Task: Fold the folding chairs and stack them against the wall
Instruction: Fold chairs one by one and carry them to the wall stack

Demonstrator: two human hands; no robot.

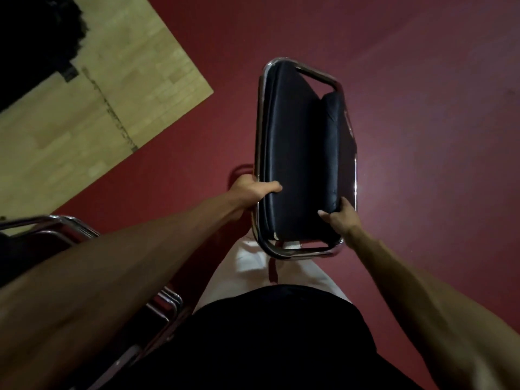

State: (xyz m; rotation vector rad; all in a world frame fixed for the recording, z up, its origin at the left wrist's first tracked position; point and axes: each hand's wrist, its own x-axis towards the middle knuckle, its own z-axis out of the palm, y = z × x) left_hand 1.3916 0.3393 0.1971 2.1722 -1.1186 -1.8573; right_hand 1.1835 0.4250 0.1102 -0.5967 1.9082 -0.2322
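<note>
Gripping folded black-padded chrome-tube chair (298,153) above red floor (422,108): left hand (253,191) curled around one side rail, right hand (342,216) around the other.

A single wide-angle view looks from the person's head steeply down along both forearms. The left hand (253,190) and right hand (342,215) sit near mid-frame, close to the lens, gripping the folded chair (298,153), which extends beyond them. The red floor (422,108) fills the frame past the hands.

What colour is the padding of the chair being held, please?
Black padding in a chrome frame, seen in the head view.
</note>
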